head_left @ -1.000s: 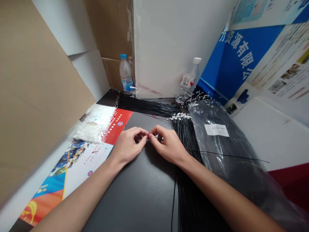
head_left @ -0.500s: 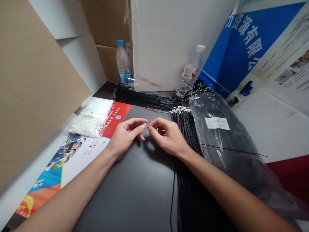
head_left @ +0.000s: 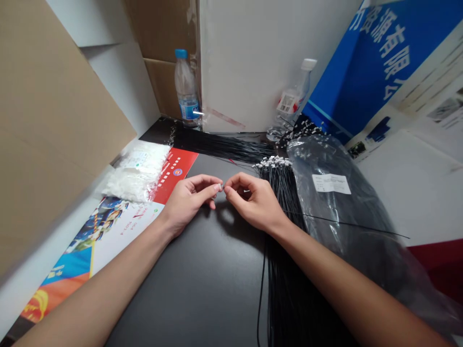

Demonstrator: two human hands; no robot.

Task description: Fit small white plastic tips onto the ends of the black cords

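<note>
My left hand [head_left: 190, 198] and my right hand [head_left: 255, 202] meet fingertip to fingertip above the black tabletop [head_left: 202, 284]. The left thumb and forefinger pinch a tiny white connector [head_left: 221, 186]. My right hand pinches the end of a thin black wire [head_left: 347, 224] against it; the wire runs off to the right behind the wrist. Just right of my right hand lies a bundle of black wires with white connectors [head_left: 280, 193]. A bag of small white connectors [head_left: 139, 172] sits left of my left hand.
A black plastic bag with a white label [head_left: 343, 202] lies at the right. More black wires [head_left: 220, 147] lie across the back. Two water bottles [head_left: 186, 89] [head_left: 294, 99] stand by the white wall. Cardboard [head_left: 47, 120] leans at the left, over a printed poster [head_left: 108, 231].
My hands stay pinched together at the fingertips and have lifted slightly off the table. The view has shifted a little.
</note>
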